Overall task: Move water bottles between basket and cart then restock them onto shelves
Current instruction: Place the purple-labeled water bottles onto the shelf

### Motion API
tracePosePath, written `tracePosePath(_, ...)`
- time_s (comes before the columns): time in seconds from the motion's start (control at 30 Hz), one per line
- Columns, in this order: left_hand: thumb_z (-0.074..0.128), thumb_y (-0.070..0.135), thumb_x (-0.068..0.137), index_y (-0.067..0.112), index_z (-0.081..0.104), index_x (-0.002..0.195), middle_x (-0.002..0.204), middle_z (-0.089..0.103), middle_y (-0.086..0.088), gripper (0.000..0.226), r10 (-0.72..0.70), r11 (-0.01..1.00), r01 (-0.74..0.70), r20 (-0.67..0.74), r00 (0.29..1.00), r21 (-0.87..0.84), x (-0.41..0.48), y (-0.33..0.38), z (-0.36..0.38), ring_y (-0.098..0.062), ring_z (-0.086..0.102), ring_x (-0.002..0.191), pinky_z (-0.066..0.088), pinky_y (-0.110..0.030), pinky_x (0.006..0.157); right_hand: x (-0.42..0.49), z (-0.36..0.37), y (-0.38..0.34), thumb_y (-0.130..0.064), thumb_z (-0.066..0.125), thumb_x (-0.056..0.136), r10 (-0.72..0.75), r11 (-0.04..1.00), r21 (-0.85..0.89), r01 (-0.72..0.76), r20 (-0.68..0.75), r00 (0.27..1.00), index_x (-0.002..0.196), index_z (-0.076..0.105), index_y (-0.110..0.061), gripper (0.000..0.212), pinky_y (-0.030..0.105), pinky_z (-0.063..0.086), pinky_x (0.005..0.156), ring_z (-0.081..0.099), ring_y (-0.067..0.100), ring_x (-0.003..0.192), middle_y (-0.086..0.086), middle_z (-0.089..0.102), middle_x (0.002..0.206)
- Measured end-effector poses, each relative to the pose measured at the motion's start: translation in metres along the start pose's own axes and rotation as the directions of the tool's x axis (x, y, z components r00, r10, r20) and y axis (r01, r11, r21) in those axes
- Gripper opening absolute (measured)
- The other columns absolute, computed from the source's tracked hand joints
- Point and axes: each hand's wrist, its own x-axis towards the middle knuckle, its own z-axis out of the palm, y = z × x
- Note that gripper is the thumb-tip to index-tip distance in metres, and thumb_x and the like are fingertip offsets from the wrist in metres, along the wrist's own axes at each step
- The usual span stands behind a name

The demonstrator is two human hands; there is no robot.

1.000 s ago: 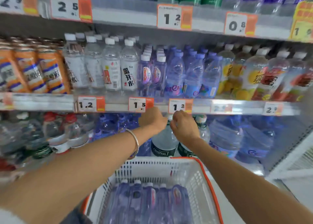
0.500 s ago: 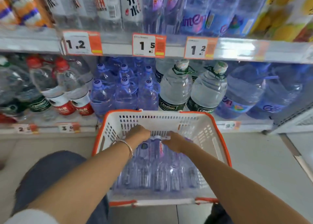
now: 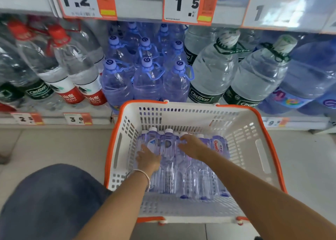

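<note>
- The left hand (image 3: 148,159) lies on the water bottles (image 3: 170,178) with its fingers stretched out. It is not wrapped round any of them.
- The right hand (image 3: 193,147) is spread wide too. Its fingertips touch the bottles near their white caps.
- The bottles lie side by side in the bottom of the basket (image 3: 269,149), caps pointing toward the shelf. They are round and smooth (and likely slippery), so a grab with only the fingertips could let one slip and fall back on the others.
- They are packed close together. Pulling one out could make the ones next to it roll, and a finger could get pinched between them.
- The bracelet (image 3: 143,174) on the left wrist hangs close to the bottles and could catch on something on the way up.
- The basket seems to sit on the floor (image 3: 54,145), just in front of the bottom shelf (image 3: 54,120). A hard tug could make it slide or tip.
- The big blue bottles (image 3: 147,80) stand at the front of that shelf, right behind the basket. An arm swinging up fast could bump them.
</note>
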Motion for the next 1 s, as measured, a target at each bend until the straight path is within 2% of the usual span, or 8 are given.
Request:
tracePosePath(0.07, 0.047, 0.046, 0.098, 0.006, -0.015, 0.152, 0.159, 0.003, -0.024, 0.091, 0.033, 0.999, -0.033, -0.052, 0.998, -0.015, -0.004, -0.002, 0.002, -0.041, 0.012, 0.145, 0.026, -0.046, 0.116, 0.0, 0.001, 0.0, -0.02, 0.053, 0.097, 0.0, 1.0, 0.012, 0.0, -0.013, 1.0, 0.131, 0.051, -0.001, 0.039, 0.03, 0.041, 0.071, 0.053, 0.024, 0.087, 0.019, 0.056, 0.124)
tracePosePath(0.23, 0.066, 0.036, 0.089, 0.01, -0.01, 0.153, 0.154, 0.028, -0.019, 0.103, 0.06, 0.98, -0.078, -0.101, 0.993, -0.182, 0.001, -0.004, 0.003, -0.038, 0.052, 0.123, 0.052, -0.045, 0.094, -0.001, 0.003, 0.004, -0.02, 0.055, 0.096, 0.01, 0.999, 0.038, -0.008, -0.043, 0.999, 0.118, 0.06, -0.001, 0.029, 0.03, 0.041, 0.069, 0.054, 0.023, 0.082, 0.017, 0.062, 0.115)
tracePosePath(0.3, 0.066, 0.033, 0.09, 0.007, -0.011, 0.153, 0.152, 0.032, -0.02, 0.102, 0.057, 0.985, -0.074, -0.109, 0.992, -0.156, -0.005, -0.002, 0.0, -0.036, 0.055, 0.119, 0.053, -0.038, 0.091, -0.003, 0.003, 0.005, -0.018, 0.053, 0.096, 0.021, 0.999, 0.04, -0.02, -0.04, 0.999, 0.107, 0.062, 0.004, 0.026, 0.03, 0.039, 0.066, 0.05, 0.022, 0.076, 0.017, 0.062, 0.097)
tracePosePath(0.4, 0.066, 0.029, 0.091, 0.002, -0.003, 0.152, 0.153, 0.027, -0.022, 0.096, 0.049, 0.994, -0.064, -0.17, 0.984, -0.087, -0.012, 0.003, 0.0, -0.038, 0.045, 0.129, 0.047, -0.042, 0.099, -0.009, 0.002, 0.006, -0.016, 0.05, 0.096, 0.037, 0.999, 0.032, -0.036, -0.012, 0.999, 0.093, 0.06, 0.003, 0.022, 0.03, 0.033, 0.063, 0.042, 0.019, 0.069, 0.012, 0.048, 0.08)
tracePosePath(0.57, 0.074, 0.033, 0.083, -0.001, -0.006, 0.151, 0.158, 0.009, -0.02, 0.111, 0.072, 0.99, -0.09, -0.162, 0.984, -0.109, -0.029, 0.013, -0.013, -0.04, 0.024, 0.141, 0.035, -0.041, 0.111, -0.01, -0.002, 0.004, -0.015, 0.049, 0.095, 0.029, 0.999, 0.02, -0.029, -0.012, 1.0, 0.106, 0.064, 0.004, 0.027, 0.03, 0.039, 0.062, 0.049, 0.021, 0.068, 0.011, 0.057, 0.081)
tracePosePath(0.73, 0.085, 0.022, 0.061, 0.01, 0.044, 0.125, 0.127, 0.046, -0.012, 0.077, 0.288, 0.946, -0.317, -0.269, 0.919, -0.071, -0.066, 0.029, -0.062, -0.031, 0.052, 0.115, 0.052, -0.036, 0.087, -0.01, -0.003, -0.006, -0.016, 0.049, 0.095, 0.026, 1.0, 0.003, -0.026, -0.045, 0.999, 0.104, 0.062, -0.004, 0.02, 0.025, 0.039, 0.06, 0.05, 0.019, 0.068, 0.008, 0.056, 0.085)
tracePosePath(0.9, 0.088, 0.029, 0.049, 0.015, 0.051, 0.117, 0.109, 0.054, -0.006, 0.078, 0.438, 0.837, -0.528, -0.4, 0.805, -0.147, -0.096, 0.033, -0.118, -0.026, 0.059, 0.102, 0.055, -0.041, 0.081, 0.0, 0.008, -0.02, -0.015, 0.05, 0.093, 0.053, 0.997, 0.057, -0.048, -0.107, 0.993, 0.134, 0.048, -0.01, 0.041, 0.033, 0.046, 0.061, 0.055, 0.024, 0.073, 0.014, 0.06, 0.104)
tracePosePath(1.0, 0.084, 0.033, 0.045, 0.018, 0.053, 0.117, 0.107, 0.058, -0.001, 0.08, 0.466, 0.734, -0.633, -0.496, 0.733, -0.245, -0.105, 0.026, -0.136, -0.02, 0.06, 0.098, 0.056, -0.039, 0.079, 0.007, 0.015, -0.032, -0.014, 0.051, 0.094, 0.049, 0.999, -0.011, -0.052, -0.168, 0.985, 0.139, 0.041, -0.009, 0.046, 0.032, 0.047, 0.063, 0.056, 0.026, 0.081, 0.015, 0.058, 0.117)
